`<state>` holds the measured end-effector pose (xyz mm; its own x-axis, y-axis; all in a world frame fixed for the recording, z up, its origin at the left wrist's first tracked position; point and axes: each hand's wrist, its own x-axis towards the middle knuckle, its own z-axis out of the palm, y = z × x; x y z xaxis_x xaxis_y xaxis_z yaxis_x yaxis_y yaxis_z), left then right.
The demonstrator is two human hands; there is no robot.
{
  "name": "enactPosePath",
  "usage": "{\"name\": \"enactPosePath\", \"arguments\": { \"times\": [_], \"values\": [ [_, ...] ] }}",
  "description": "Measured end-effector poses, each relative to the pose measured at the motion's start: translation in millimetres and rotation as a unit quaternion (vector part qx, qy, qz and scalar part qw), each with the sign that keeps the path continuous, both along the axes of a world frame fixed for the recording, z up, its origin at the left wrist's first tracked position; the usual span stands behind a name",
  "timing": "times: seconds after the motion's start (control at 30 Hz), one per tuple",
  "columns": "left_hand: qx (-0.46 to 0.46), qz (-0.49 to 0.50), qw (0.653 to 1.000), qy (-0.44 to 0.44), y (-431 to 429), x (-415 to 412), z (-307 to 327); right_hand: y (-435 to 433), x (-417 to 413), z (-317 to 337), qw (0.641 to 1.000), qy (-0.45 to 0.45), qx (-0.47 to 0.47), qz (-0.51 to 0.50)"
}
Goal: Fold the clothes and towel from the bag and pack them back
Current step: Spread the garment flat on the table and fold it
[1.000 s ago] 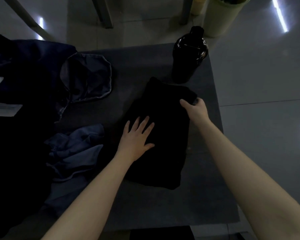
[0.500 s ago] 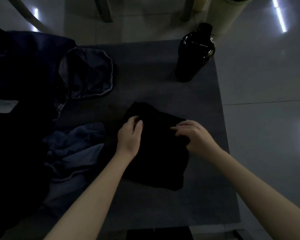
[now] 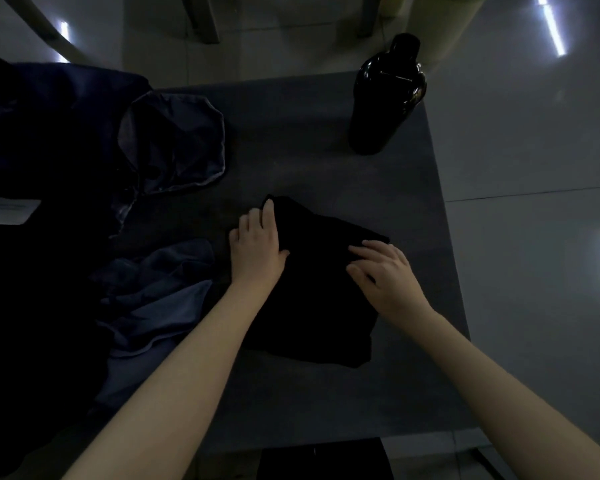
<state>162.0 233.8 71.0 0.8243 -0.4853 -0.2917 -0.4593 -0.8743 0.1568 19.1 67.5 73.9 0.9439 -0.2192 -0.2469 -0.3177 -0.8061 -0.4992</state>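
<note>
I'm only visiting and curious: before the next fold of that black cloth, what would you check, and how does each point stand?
1. Black cloth lies fully on the table: ok.
2. Left hand rests on its left edge: ok.
3. Right hand touches its right side: ok.
4. Bottle stands apart from the cloth: ok.
5. Layers lined up evenly: cannot tell, too dark.

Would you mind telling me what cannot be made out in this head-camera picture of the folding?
Head view, black garment: kind and fold layers lost in dim light.
Head view, dark heap at left: cut off by the frame edge; bag and clothes indistinguishable.
Head view, bottle: contents hidden by its dark walls.
Head view, black object below the table: cut off by the bottom edge.
</note>
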Motion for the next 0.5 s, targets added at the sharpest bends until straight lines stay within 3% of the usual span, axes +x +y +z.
{"name": "enactPosePath", "arguments": {
  "times": [0.07,0.13,0.2,0.27,0.4,0.5],
  "values": [
    [0.013,-0.09,0.991,-0.096,-1,5,-3,4,1,-3,0.994,-0.041,-0.014,-0.099],
    [0.037,-0.195,0.973,-0.116,-7,15,0,4,4,-2,0.986,0.039,0.007,-0.165],
    [0.092,-0.256,0.961,-0.049,-16,31,5,4,7,-2,0.978,0.105,0.002,-0.181],
    [0.123,-0.278,0.952,0.035,-22,48,11,3,10,-2,0.976,0.111,-0.003,-0.189],
    [0.078,-0.17,0.949,0.252,-26,61,19,-4,14,-1,0.953,0.151,0.099,-0.243],
    [0.115,-0.193,0.957,0.183,-25,58,21,-8,12,2,0.954,0.185,0.088,-0.219]
  ]
}}
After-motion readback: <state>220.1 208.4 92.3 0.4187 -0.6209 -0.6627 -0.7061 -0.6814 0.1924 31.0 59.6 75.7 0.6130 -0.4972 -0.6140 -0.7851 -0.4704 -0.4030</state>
